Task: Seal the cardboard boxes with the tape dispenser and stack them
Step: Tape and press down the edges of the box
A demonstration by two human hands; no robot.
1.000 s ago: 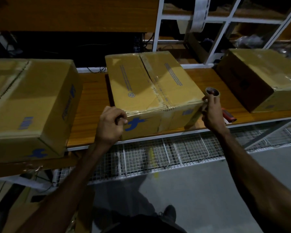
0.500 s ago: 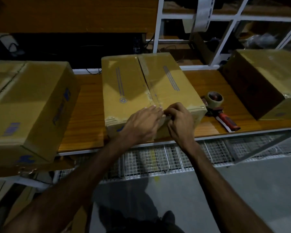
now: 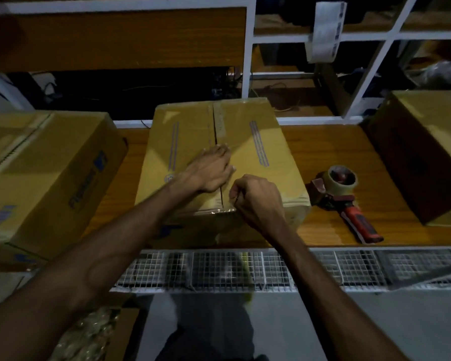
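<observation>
On the wooden worktop (image 3: pixel 323 142), the middle box (image 3: pixel 255 142) is set with its near edge at the front rim. The left hand (image 3: pixel 211 170) is laid flat on the box top, its fingers (image 3: pixel 223 152) stretched straight across the centre seam and pressed down. The right hand (image 3: pixel 258 198) is placed at the near end of that seam, its fingers curled tight; whether a tape end is pinched there cannot be told. Just right of the middle box, the tape dispenser (image 3: pixel 341 194) is left lying on the worktop, untouched, its red handle pointed toward the front edge. Left of the middle box a second box (image 3: pixel 50 178) is seen, and well to the right a third box (image 3: pixel 427 152)
</observation>
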